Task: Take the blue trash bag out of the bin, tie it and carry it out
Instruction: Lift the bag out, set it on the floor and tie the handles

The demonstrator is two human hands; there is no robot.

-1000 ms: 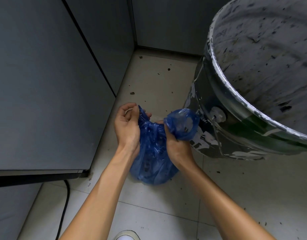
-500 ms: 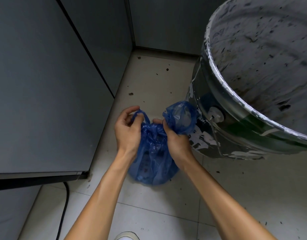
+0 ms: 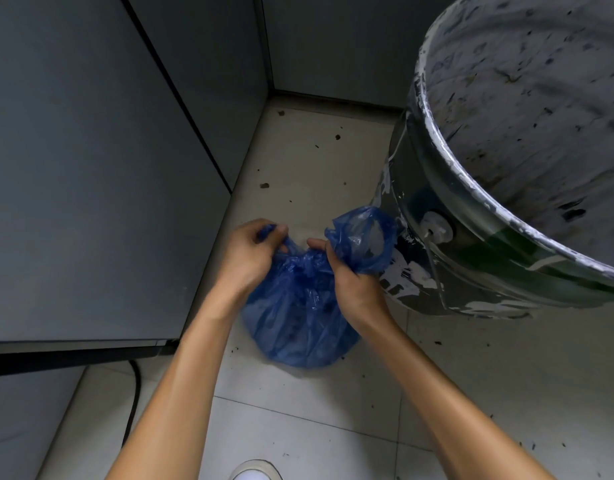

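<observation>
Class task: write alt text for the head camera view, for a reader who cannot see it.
Two bare hands, the left hand and right hand, grip the gathered top of a blue trash bag standing on a tiled floor. A paint-spattered bin stands at right, grey cabinets at left.

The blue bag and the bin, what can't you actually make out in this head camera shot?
- Blue trash bag: its contents, hidden by crumpled plastic; whether a knot exists yet, hidden by the left hand and right hand.
- Bin: its far side and bottom, cut off by the right and top edges.
- Shoe: mostly cut off by the bottom edge.
</observation>
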